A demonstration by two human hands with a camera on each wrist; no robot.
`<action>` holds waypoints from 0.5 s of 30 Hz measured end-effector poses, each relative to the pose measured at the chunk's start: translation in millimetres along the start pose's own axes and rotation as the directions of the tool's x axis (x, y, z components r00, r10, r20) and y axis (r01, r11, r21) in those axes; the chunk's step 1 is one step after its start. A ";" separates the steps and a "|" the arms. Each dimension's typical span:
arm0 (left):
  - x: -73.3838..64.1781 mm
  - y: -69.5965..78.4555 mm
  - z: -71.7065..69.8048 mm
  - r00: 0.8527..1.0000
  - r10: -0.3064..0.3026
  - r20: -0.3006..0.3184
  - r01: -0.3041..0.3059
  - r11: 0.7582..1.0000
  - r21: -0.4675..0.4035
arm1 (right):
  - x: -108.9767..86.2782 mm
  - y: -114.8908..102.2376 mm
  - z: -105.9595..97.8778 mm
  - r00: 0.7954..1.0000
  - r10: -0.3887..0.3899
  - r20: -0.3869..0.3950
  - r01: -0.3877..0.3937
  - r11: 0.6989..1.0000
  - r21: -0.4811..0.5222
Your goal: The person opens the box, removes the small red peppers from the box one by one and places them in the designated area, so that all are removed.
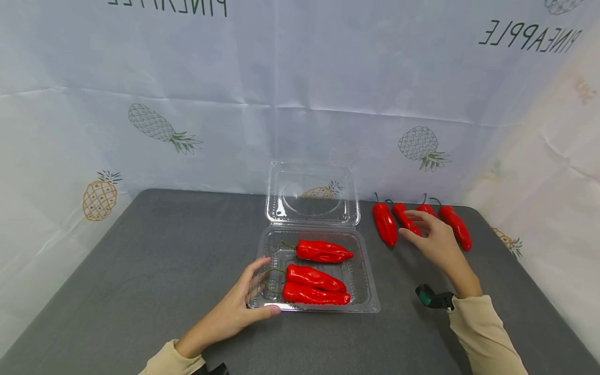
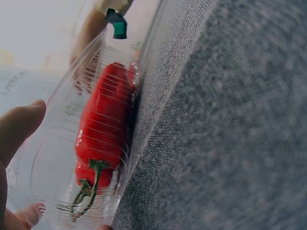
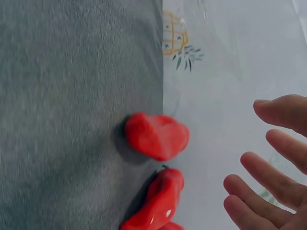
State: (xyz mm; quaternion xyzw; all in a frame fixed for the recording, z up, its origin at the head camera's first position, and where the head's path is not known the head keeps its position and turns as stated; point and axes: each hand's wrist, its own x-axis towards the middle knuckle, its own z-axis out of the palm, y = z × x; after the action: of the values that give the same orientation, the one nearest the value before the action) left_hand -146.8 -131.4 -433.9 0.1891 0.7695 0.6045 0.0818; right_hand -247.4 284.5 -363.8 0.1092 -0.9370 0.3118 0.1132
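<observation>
A clear plastic clamshell container point(image 1: 370, 291) stands with its lid point(image 1: 276, 208) raised at the back. Inside lie three red peppers: one pepper point(image 1: 323, 251) farther back, and a middle pepper point(image 1: 316, 277) beside a front pepper point(image 1: 316, 294), stems to the left. My left hand point(image 1: 234, 312) spans the container's front left corner, thumb at the front rim and fingers along the left side. At the back right my right hand point(image 1: 436, 239) hovers over more red peppers, fingers spread and apart from them in the right wrist view. Nearest its fingertips is a partly covered pepper point(image 1: 404, 216).
To the left of that pepper lies another red pepper point(image 1: 385, 224), and a further pepper point(image 1: 455, 226) is right of the hand. One more pepper point(image 1: 426, 209) shows behind it. A pineapple-print curtain point(image 1: 234, 140) hangs behind the grey table point(image 1: 164, 271).
</observation>
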 end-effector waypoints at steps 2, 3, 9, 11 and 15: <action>0.0 -0.1 0.4 1.000 0.004 0.000 -0.004 1.000 -0.006 | -1.2 -4.5 0.8 1.000 -0.015 0.006 0.015 1.000 0.009; 0.0 -0.1 0.6 1.000 0.004 0.000 -0.004 1.000 -0.007 | -1.6 -7.0 1.4 1.000 -0.021 0.009 0.021 1.000 0.011; 0.1 0.0 0.6 1.000 -0.003 0.002 0.003 1.000 -0.008 | -2.2 -22.5 6.8 0.998 -0.047 0.044 0.045 0.998 0.044; 0.2 0.1 0.5 1.000 -0.002 0.002 0.002 1.000 -0.011 | -2.4 -26.8 9.1 0.997 -0.046 0.066 0.042 0.997 0.060; 0.1 0.2 0.1 1.000 -0.004 -0.001 0.004 1.000 -0.013 | -3.7 -33.9 14.1 0.994 -0.049 0.100 0.042 0.997 0.070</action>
State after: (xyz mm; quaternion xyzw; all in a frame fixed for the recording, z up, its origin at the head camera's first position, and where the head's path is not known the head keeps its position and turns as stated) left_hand -146.8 -131.2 -433.7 0.1868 0.7659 0.6095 0.0838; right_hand -236.5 249.9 -356.8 0.1499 -0.9278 0.3347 0.0686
